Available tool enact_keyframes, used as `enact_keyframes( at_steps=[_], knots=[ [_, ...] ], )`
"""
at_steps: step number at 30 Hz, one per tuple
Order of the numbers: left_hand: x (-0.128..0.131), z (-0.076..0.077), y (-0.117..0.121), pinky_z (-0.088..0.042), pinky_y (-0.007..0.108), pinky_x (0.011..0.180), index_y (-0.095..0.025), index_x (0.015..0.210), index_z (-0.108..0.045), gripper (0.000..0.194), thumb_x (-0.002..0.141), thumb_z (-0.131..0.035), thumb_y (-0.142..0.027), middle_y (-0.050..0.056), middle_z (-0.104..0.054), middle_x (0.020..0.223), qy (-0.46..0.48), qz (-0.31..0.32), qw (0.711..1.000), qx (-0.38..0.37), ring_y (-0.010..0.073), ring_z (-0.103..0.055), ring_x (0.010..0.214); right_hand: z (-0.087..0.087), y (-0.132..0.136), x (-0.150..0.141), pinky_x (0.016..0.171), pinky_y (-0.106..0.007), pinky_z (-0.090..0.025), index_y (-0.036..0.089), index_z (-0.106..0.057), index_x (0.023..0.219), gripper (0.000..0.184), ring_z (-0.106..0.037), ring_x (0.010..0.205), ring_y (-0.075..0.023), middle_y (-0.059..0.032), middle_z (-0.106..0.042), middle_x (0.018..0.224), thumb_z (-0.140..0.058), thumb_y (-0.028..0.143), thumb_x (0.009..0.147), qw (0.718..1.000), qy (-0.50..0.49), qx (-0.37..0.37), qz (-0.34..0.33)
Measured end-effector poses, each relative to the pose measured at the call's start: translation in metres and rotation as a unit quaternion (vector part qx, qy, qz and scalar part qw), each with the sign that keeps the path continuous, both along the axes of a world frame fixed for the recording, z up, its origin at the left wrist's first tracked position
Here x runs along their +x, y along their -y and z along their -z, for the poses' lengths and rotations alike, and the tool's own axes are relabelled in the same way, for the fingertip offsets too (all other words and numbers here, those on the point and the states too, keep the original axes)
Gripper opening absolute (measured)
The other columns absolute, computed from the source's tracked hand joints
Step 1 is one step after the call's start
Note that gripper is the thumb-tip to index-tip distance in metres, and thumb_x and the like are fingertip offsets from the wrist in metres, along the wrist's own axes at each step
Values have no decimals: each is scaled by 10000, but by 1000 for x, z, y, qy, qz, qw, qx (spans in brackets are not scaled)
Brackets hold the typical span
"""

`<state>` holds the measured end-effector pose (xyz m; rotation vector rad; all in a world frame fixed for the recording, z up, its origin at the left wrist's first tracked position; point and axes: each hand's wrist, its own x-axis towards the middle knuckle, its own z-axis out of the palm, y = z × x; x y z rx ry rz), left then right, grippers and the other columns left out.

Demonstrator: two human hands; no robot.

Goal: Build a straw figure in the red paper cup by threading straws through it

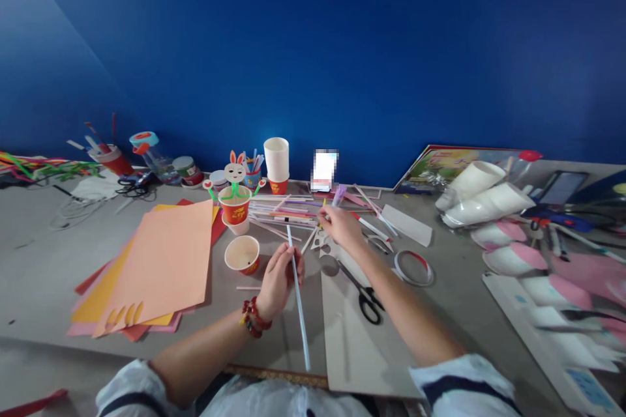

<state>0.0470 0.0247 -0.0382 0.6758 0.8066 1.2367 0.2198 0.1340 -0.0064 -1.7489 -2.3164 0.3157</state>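
Note:
A long pale blue straw (298, 300) is held in my left hand (281, 277), its lower end slanting down toward the table's front edge. My right hand (340, 225) reaches to the right end of a pile of coloured straws (281, 212), its fingers bent together; whatever is between them is too small to make out. Beneath that forearm lie black-handled scissors (364, 296) on a grey board (352, 352). Left of my left hand stands an open paper cup (243, 255). Behind it, a red paper cup (235, 208) carries a white paper rabbit (235, 172) with green arms.
Stacked coloured paper (166, 254) covers the left of the table. A tape roll (413, 268) lies right of my right forearm. Further right are wrapped white cups (484, 195) and pink-and-white cups (513, 258). A lit phone (324, 169) leans near the blue wall (313, 65).

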Motion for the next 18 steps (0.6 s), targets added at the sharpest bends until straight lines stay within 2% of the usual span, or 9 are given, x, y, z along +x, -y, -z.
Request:
enact_keyframes(
  at_steps=[3, 7, 14, 18],
  knots=[
    [-2, 5, -1, -310, 188, 408, -196, 808, -488, 293, 903, -570, -461, -73, -453, 552, -5, 2, 1000, 7, 69, -394, 441, 15, -30, -19, 871, -355, -519, 165, -629, 1172, 231, -661, 1007, -223, -106, -692, 1121, -545, 271, 984, 999, 52, -10, -3],
    [-5, 7, 0, -294, 189, 409, -191, 793, -497, 310, 903, -578, -469, -68, -472, 549, -36, 6, 999, 9, 66, -388, 439, 28, -44, -33, 884, -435, -560, 175, -588, 1245, 331, -638, 1049, -222, -92, -610, 1255, -604, 352, 966, 994, 105, -19, -19],
    [-3, 7, 4, -301, 194, 430, -182, 793, -517, 344, 882, -603, -503, -53, -516, 575, -76, 34, 996, 10, 65, -403, 449, 18, -54, -25, 901, -438, -551, 172, -598, 1226, 302, -630, 1073, -227, -90, -616, 1244, -597, 332, 970, 987, 156, 8, -24],
    [1, 10, 5, -309, 191, 445, -184, 797, -524, 359, 872, -608, -525, -53, -517, 580, -88, 46, 995, 16, 67, -412, 460, 17, -64, -30, 887, -435, -557, 162, -586, 1249, 342, -637, 1058, -229, -100, -610, 1253, -611, 345, 961, 983, 185, -4, -11]
  ],
)
